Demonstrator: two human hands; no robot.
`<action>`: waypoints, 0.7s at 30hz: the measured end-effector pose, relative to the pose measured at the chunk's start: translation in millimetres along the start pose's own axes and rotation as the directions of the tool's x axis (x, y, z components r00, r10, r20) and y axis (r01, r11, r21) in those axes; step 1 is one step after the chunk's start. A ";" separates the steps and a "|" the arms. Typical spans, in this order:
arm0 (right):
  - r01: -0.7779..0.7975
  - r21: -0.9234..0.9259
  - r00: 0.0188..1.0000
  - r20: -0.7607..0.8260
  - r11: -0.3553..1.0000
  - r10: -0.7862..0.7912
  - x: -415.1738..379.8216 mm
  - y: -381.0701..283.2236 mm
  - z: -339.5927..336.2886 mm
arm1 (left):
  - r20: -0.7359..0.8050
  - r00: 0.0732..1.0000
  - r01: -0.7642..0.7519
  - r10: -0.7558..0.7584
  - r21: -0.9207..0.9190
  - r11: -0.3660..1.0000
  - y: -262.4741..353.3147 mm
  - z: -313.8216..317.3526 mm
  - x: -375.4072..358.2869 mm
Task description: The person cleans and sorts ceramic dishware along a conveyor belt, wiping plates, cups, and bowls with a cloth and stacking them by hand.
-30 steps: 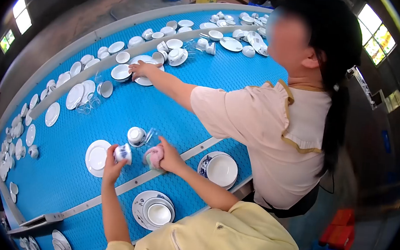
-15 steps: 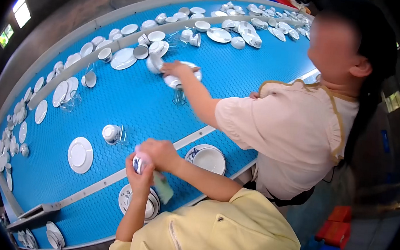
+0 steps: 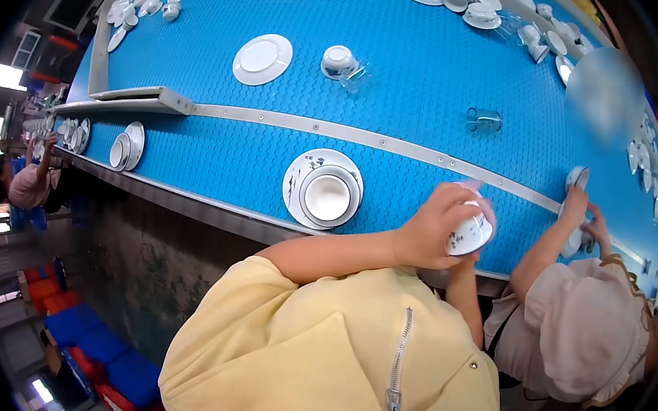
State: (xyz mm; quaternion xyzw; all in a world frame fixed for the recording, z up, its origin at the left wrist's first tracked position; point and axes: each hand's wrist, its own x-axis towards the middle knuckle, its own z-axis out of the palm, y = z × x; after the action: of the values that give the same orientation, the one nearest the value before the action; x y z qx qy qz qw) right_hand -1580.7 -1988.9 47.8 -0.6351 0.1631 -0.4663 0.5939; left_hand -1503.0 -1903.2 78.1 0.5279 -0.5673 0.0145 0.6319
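My left hand (image 3: 434, 220) is closed on a small white bowl (image 3: 472, 234) with dark decoration, above the near strip of the blue table. Pink material, apparently a cloth (image 3: 486, 208), shows blurred along the bowl's far side. My right hand (image 3: 467, 260) is below and behind the bowl; its fingers are hidden. To the left of my hands lies a decorated plate (image 3: 297, 174) with white bowls (image 3: 327, 198) stacked on it.
A metal rail (image 3: 316, 127) divides the blue surface (image 3: 392, 183). Beyond it are a white plate (image 3: 262, 60), a bowl (image 3: 337, 62) and a glass (image 3: 483, 120). Close on the right, a co-worker's hands (image 3: 580, 210) handle dishes. More stacked dishes (image 3: 119, 151) stand left.
The view has swung left. Both hands stay together at the bowl, which now shows more of its side. The green cloth end hanging below the hands is out of sight.
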 end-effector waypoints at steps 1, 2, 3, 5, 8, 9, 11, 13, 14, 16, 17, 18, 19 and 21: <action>-0.148 0.062 0.989 -0.013 0.987 0.149 -8.6 -4.9 2.5 | -0.012 1.000 0.002 -0.002 -0.015 1.000 4.5 -8.6 9.8; -0.279 0.105 0.959 -0.010 0.955 0.282 -19.8 0.6 -8.1 | 0.084 0.996 0.034 -0.031 -0.035 0.999 4.5 -3.5 11.5; -0.369 0.124 0.928 0.000 0.921 0.371 -26.6 4.6 -14.5 | 0.181 0.982 0.064 -0.054 -0.051 0.997 3.8 -4.1 13.2; -0.491 0.119 0.868 -0.016 0.863 0.496 -30.5 8.9 -37.2 | 0.277 0.959 0.099 -0.064 -0.115 0.988 1.3 -11.5 18.2; -0.542 -0.080 0.837 -0.138 0.837 0.529 -18.7 5.7 -83.3 | 0.450 0.871 0.205 -0.200 0.037 0.978 -24.8 -46.6 45.0; -0.539 -0.211 0.841 -0.191 0.815 0.507 -15.1 3.0 -99.1 | 0.418 0.853 0.194 -0.312 0.301 0.934 -50.0 -64.6 47.2; -0.473 -0.532 0.880 -0.244 0.702 0.408 -11.1 -8.2 -126.3 | 0.232 0.920 0.159 -0.317 0.518 0.840 -115.3 -114.4 58.5; -0.280 -0.773 0.959 -0.196 0.570 0.205 -12.0 -14.3 -133.3 | 0.146 0.839 0.120 -0.524 0.891 0.439 -147.8 -165.3 78.5; -0.350 -0.740 0.937 -0.270 0.574 0.222 -14.6 -14.2 -132.5 | 0.283 0.792 -0.079 -0.541 0.926 0.369 -189.8 -193.5 73.2; -0.492 -0.715 0.869 -0.372 0.497 0.325 -19.6 -22.0 -117.0 | 0.253 0.633 -0.007 -0.731 0.947 0.322 -201.5 -215.0 71.0; -0.516 -0.708 0.857 -0.416 0.482 0.306 -26.3 -19.6 -120.8 | 0.330 0.591 -0.053 -0.737 0.927 0.372 -218.0 -226.0 68.2; -0.491 -0.604 0.870 -0.379 0.628 0.316 -35.0 -12.3 -124.3 | 0.297 0.665 -0.001 -0.685 0.918 0.397 -237.5 -237.9 61.8; -0.444 -0.481 0.890 -0.335 0.756 0.310 -40.8 -6.2 -127.5 | 0.250 0.734 0.055 -0.631 0.905 0.423 -261.0 -248.1 53.9; -0.437 -0.308 0.857 -0.429 0.845 0.286 -43.4 -3.3 -129.0 | -0.002 0.814 0.347 -0.581 0.803 0.484 -315.9 -269.9 37.3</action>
State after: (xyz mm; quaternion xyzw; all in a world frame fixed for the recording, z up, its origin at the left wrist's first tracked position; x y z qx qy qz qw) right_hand -1705.4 -2032.8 15.4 -0.5997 0.4802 -0.4111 0.4907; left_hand -1105.4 -1880.0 -45.9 0.8764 -0.4186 0.0112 0.2379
